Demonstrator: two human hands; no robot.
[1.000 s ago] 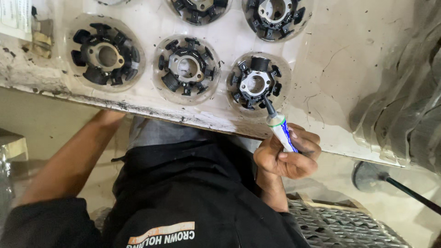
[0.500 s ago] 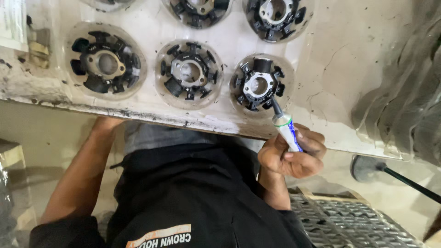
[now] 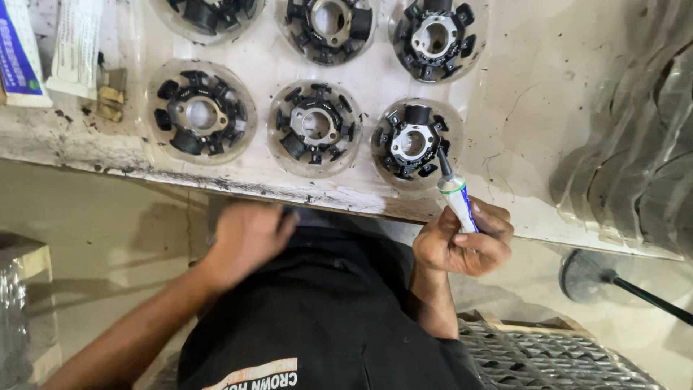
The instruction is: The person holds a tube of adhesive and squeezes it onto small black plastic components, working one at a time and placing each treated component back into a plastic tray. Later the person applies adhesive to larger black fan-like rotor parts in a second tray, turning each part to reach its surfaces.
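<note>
Packages lie at the far left corner of the white worktable: a flat carton with a blue face and a green edge, cut off by the frame, and just beside it a narrow white box with small dark print. Near the white box sit a few small tan scraps on the stained tabletop.

Round clear plastic cups stand in two rows on the table, each holding one black-and-silver ring-shaped part with stubby poles around a central hole. In the near row, the left cup, the middle cup and the right cup sit close to the table's chipped front edge. Three more cups in the far row are partly out of view at the top.

The right hand is closed around a small white tube with a blue label and a green band below its dark nozzle. The tube is tilted, its nozzle tip touching or just at the right rim of the part in the right cup.

The left hand is blurred, below the table edge and over the person's dark shirt; I cannot tell whether its fingers are open or curled, and nothing shows in it.

A metal grid lies at the lower right, near a dark round foot with a thin rod.
</note>
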